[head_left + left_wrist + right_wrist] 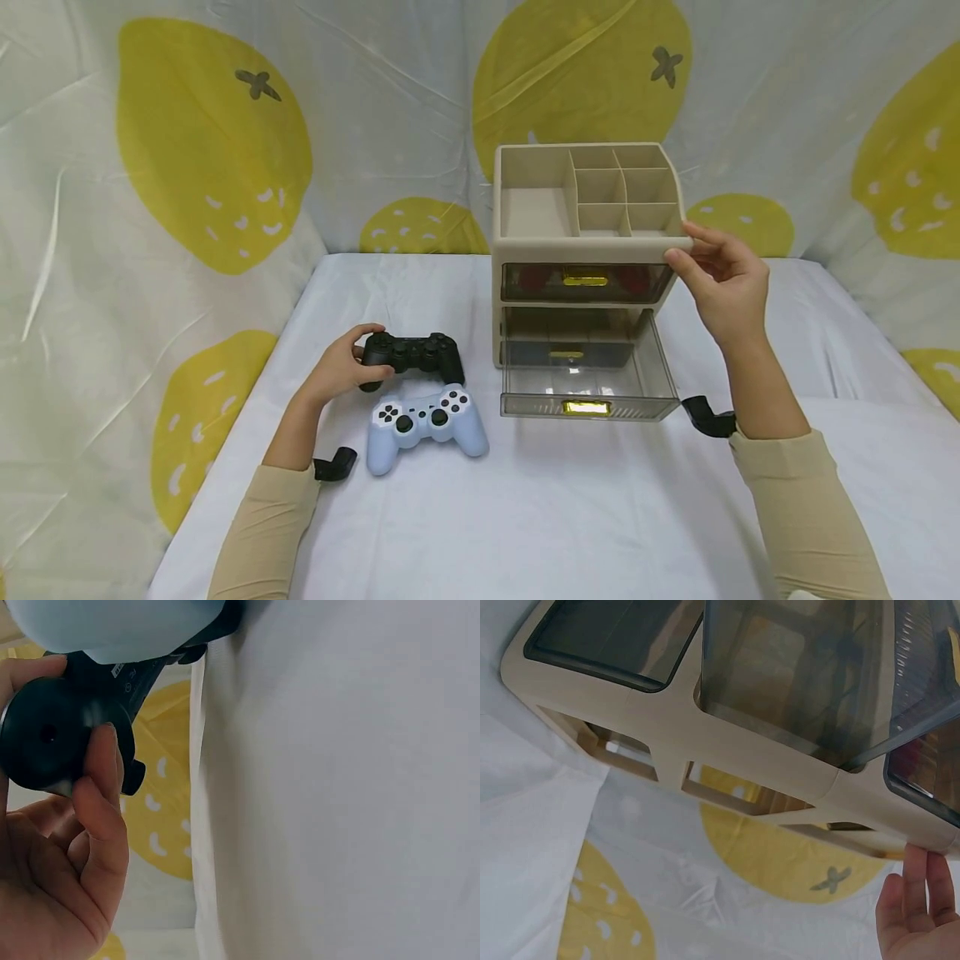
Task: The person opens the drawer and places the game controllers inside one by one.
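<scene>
Light-blue controller lay toward desk's left edge, just in front of black controller. Left hand, thumb and fingers bent, held black controller's left grip. Right hand pinched top right front corner of beige organizer, near desk's back edge; smoky middle drawer stood pulled out. Lemon-print cloth hung behind.

Head view: bright, diffuse light; both wrist views dimmer.
Small glints mark the smoky transparent plastic drawer; faint, soft-edged shadows lie on the white cloth-covered tabletop.
</scene>
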`<act>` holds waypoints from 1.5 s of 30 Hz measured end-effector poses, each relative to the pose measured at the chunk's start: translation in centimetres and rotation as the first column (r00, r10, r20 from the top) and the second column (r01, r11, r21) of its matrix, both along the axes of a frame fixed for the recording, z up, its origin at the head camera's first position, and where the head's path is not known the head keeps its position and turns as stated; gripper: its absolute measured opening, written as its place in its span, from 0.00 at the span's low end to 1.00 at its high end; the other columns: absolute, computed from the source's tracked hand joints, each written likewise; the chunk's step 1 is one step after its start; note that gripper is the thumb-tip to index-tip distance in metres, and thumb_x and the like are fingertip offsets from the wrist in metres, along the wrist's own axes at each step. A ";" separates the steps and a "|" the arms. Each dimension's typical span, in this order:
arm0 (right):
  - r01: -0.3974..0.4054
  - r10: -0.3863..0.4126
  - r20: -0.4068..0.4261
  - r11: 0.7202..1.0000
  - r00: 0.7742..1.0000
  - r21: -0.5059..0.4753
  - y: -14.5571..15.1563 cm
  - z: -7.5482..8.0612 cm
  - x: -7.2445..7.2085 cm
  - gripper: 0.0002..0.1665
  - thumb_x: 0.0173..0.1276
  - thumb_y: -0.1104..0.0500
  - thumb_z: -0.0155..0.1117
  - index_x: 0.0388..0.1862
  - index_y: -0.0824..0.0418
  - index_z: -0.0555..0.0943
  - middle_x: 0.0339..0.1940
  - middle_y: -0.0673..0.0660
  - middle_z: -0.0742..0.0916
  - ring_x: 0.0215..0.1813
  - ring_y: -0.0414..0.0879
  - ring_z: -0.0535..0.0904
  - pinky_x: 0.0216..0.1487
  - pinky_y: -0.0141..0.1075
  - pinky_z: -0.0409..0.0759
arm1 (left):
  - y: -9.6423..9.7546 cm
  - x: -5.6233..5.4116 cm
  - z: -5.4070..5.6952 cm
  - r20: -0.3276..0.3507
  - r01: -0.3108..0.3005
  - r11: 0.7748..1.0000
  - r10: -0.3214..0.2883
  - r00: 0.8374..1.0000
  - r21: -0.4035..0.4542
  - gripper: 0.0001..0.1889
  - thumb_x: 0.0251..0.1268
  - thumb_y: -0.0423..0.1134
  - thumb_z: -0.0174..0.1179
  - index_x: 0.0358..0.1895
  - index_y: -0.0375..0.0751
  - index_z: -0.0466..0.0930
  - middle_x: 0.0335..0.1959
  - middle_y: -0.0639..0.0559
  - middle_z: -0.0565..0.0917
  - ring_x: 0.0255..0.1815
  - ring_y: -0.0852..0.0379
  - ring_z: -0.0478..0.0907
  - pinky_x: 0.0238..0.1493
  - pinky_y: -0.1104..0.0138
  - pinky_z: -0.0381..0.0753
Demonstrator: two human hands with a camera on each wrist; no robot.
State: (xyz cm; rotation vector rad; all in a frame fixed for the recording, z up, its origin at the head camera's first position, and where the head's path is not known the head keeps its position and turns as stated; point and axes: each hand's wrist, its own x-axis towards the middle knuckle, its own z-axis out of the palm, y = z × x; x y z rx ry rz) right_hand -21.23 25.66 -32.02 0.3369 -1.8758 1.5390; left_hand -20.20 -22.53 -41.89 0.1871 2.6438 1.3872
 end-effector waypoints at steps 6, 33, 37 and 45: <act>0.005 -0.005 0.008 1.000 1.000 0.005 0.0 0.0 0.0 0.20 0.60 0.74 0.68 0.53 0.70 0.83 0.32 0.42 0.85 0.34 0.35 0.80 0.42 0.24 0.76 | -0.2 -0.1 0.0 0.002 -0.008 0.998 0.008 1.000 0.063 0.39 0.50 0.37 0.72 0.69 0.39 0.65 0.31 0.38 0.82 0.30 0.51 0.77 0.31 0.62 0.77; -0.027 0.027 -0.010 0.999 1.000 -0.028 0.1 -0.1 0.0 0.20 0.59 0.74 0.69 0.52 0.69 0.83 0.32 0.44 0.86 0.34 0.35 0.81 0.42 0.24 0.76 | 1.0 2.3 4.1 -0.135 -0.039 0.936 0.092 0.987 0.351 0.38 0.52 0.26 0.69 0.69 0.39 0.65 0.33 0.41 0.83 0.29 0.59 0.82 0.33 0.68 0.82; -0.004 0.004 -0.003 1.000 1.000 0.001 0.1 0.0 0.0 0.20 0.59 0.75 0.68 0.52 0.70 0.83 0.32 0.43 0.85 0.34 0.35 0.81 0.42 0.24 0.76 | 1.1 2.7 4.4 -0.147 -0.012 0.919 0.075 0.986 0.393 0.38 0.53 0.24 0.67 0.69 0.37 0.64 0.32 0.43 0.83 0.30 0.58 0.83 0.34 0.67 0.83; -0.006 0.006 -0.003 1.000 1.000 0.000 0.0 0.0 0.0 0.20 0.59 0.75 0.68 0.52 0.70 0.83 0.32 0.43 0.85 0.34 0.35 0.81 0.42 0.24 0.77 | 1.8 3.8 5.4 -0.197 0.046 0.896 0.047 0.979 0.441 0.37 0.51 0.22 0.67 0.68 0.39 0.67 0.33 0.46 0.84 0.29 0.56 0.83 0.32 0.66 0.84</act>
